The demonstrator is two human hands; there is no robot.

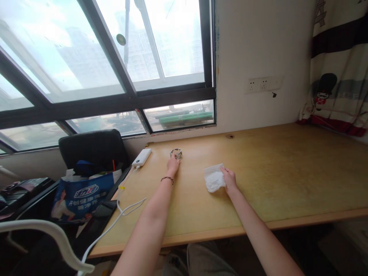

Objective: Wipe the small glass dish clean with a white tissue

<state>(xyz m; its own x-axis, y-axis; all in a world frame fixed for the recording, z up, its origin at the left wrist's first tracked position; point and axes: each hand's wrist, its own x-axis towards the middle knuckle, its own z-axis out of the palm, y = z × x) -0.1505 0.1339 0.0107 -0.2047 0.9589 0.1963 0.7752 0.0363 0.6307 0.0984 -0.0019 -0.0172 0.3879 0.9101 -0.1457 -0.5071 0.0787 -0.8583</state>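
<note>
Reaching toward the table's far edge, the left hand (173, 165) touches a small metal ring-shaped trinket (176, 153); whether its grip has closed cannot be told. It looks light, stiff and slippery, best pinched by its rim. The right hand (229, 179) presses a soft white tissue (214, 178) mid-table, fingers flat. The blue bag (80, 197) bears unreadable print.

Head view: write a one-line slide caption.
At a wooden desk under a window, the left hand reaches a small metallic ring-shaped object while the right hand rests on a white tissue.
</note>
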